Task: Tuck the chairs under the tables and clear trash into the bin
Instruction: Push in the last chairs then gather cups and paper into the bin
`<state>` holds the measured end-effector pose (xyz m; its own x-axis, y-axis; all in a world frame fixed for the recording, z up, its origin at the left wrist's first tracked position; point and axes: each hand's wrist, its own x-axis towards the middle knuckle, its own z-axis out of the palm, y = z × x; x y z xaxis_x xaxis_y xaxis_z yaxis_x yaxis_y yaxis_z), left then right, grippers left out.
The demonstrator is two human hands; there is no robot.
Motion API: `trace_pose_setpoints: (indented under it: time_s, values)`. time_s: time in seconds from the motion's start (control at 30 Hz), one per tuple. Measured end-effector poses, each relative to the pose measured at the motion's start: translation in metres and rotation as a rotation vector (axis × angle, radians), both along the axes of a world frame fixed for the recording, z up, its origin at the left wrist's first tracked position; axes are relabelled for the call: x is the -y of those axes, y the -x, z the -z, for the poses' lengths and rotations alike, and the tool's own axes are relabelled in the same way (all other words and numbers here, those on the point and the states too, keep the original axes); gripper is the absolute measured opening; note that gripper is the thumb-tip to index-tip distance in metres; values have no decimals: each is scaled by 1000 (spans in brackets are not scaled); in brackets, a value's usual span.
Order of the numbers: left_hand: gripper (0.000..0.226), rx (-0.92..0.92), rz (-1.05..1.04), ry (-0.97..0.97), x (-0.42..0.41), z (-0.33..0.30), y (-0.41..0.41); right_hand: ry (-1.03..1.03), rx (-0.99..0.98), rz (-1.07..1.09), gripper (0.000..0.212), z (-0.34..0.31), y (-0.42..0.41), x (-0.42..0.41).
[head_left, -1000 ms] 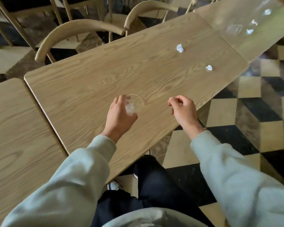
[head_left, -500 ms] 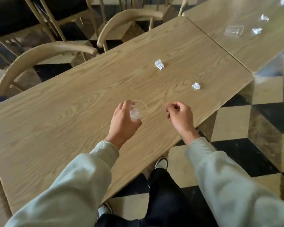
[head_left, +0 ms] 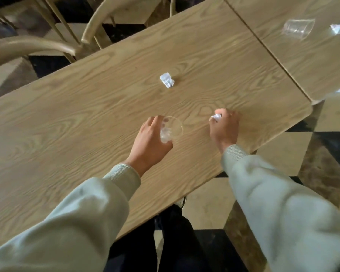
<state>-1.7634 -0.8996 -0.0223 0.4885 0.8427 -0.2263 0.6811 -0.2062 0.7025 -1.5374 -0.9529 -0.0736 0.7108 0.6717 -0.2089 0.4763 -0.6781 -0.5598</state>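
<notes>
The left hand (head_left: 149, 142) holds a clear plastic cup (head_left: 172, 129) over the near wooden table (head_left: 86, 118), fingers curled round the cup's far side and thumb on the near side. The cup stands roughly upright with its open rim facing up and slightly away from the person, so its long axis runs close to vertical. Inside it, low against the palm, sits a wad of crumpled white paper (head_left: 165, 135).

The right hand (head_left: 225, 127) is down on the same table near the right corner, its fingers curled tight round a small crumpled paper scrap (head_left: 216, 117). The scrap pokes out on the thumb side, at the hand's far left edge; most of it is covered, so its shape and any long axis cannot be read.

A second crumpled paper ball (head_left: 166, 80) lies loose on the table beyond both hands, well apart from them, a lumpy piece running slightly diagonally from upper left to lower right.

On the adjoining table (head_left: 302, 61) to the right, another clear cup (head_left: 298, 29) lies on its side, long axis roughly left to right, its wider mouth seemingly at the right, though the plastic is faint. A further paper scrap (head_left: 339, 28) lies just beside it.

Two curved-back wooden chairs (head_left: 110, 14) stand at the far side of the near table.
</notes>
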Motion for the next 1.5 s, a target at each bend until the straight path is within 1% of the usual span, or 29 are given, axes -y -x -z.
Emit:
trace_pose_setpoints:
  time_s: [0.1,0.17,0.23,0.27,0.3,0.4,0.47,0.57,0.63,0.7,0.77,0.8,0.87,0.9,0.93,1.0,1.1,1.17,1.2,1.23,1.3,1.4,1.5]
  values:
    - [58,-12,-37,-3,-19,7,2,-71,-112,1,15,-3,4,-16]
    - [57,-10,-63,-8,-34,10,3,-209,-213,-28,8,-18,24,-26]
    - [57,10,-70,-20,-50,13,1,-384,-235,-130,5,-39,50,-39]
    - [57,22,-68,-18,-60,14,0,-431,-228,-193,6,-48,63,-47]
    - [58,33,-62,-15,-67,14,0,-436,-208,-264,8,-55,74,-54]
    - [56,58,-52,-2,-86,16,6,-337,-119,-473,19,-61,95,-73]
    - [57,66,-46,1,-100,18,12,-326,-99,-507,23,-60,94,-87]
    - [62,82,-137,-12,-127,26,31,-331,-59,-486,16,-57,89,-133]
    - [62,93,-181,4,-135,33,40,-276,-92,-412,12,-48,84,-165]
    - [60,120,-231,20,-135,41,48,-179,-41,-360,16,-34,80,-187]
    - [59,146,-277,16,-135,48,53,-41,66,-380,28,-19,74,-197]
    - [59,153,-288,16,-135,50,54,16,70,-375,29,-12,69,-200]
    - [60,165,-288,20,-136,54,53,46,-13,-316,14,-2,66,-202]
    - [61,167,-283,17,-138,55,52,36,-78,-286,15,1,67,-201]
    - [62,167,-282,5,-140,56,52,3,-151,-264,18,4,68,-198]
    - [64,153,-284,-31,-145,60,47,-111,-242,-222,19,4,71,-192]
    - [66,120,-314,-50,-142,60,34,-399,-376,-148,10,-6,73,-180]
    - [66,101,-292,-62,-136,59,18,-543,-461,-164,5,-16,70,-173]
    - [66,100,-282,-69,-134,58,12,-567,-464,-208,4,-21,72,-171]
    - [65,96,-260,-78,-130,55,-1,-563,-434,-252,5,-27,67,-165]
    - [63,91,-241,-89,-123,51,-25,-481,-302,-365,6,-34,55,-153]
    - [57,74,-181,-119,-101,40,-75,-216,-180,-559,6,-45,11,-124]
    - [53,72,-86,-172,-72,31,-143,13,-141,-585,32,-59,-52,-85]
